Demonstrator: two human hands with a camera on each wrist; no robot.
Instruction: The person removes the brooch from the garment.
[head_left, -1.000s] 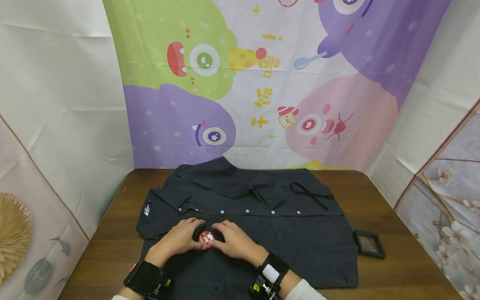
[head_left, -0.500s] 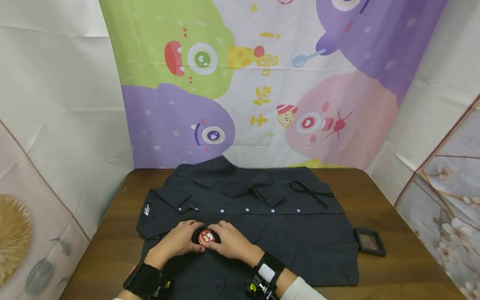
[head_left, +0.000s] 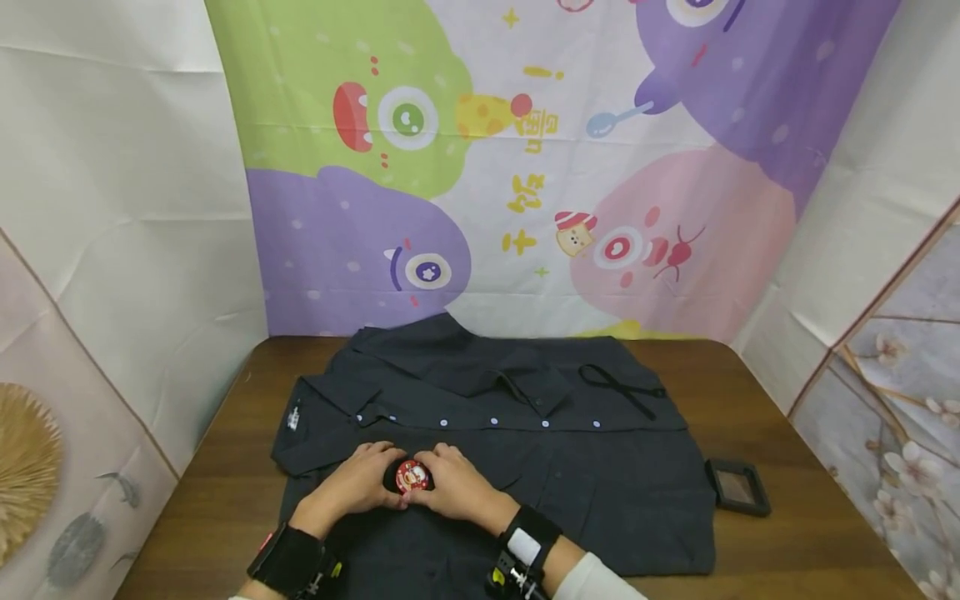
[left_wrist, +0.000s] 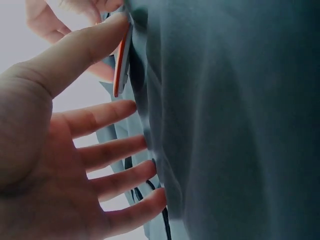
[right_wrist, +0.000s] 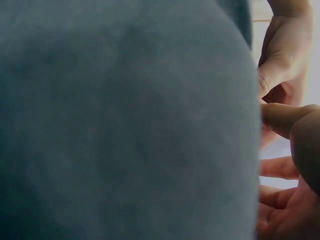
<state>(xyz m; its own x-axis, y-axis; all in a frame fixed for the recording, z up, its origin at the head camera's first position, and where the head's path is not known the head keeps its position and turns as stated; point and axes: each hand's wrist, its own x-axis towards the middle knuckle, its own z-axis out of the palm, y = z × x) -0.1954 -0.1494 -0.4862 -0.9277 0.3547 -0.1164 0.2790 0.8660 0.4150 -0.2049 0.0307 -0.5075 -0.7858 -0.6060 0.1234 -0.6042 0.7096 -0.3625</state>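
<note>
A round red button badge [head_left: 412,477] with a cartoon print lies over the dark shirt [head_left: 600,492], on the shirt's near-left part. My left hand [head_left: 366,479] is at its left side: in the left wrist view the thumb touches the edge of the badge [left_wrist: 120,65], while the other fingers stretch out spread toward the cloth. From the right, my right hand [head_left: 457,485] holds the badge by its edge with thumb and index finger. Both thumb tips meet at the badge's near edge. Cloth fills most of the right wrist view and hides the badge there.
The shirt covers much of the brown wooden table [head_left: 810,550]. A black ribbon loop [head_left: 618,387] lies on the shirt's right part. Beside its right edge is a small black square frame [head_left: 738,487]. A cartoon-printed cloth [head_left: 495,192] hangs behind the table.
The right thumb has slid from the badge's lower right to its near edge, and the left thumb has shifted down too. The badge's print has turned slightly. The shirt stays put.
</note>
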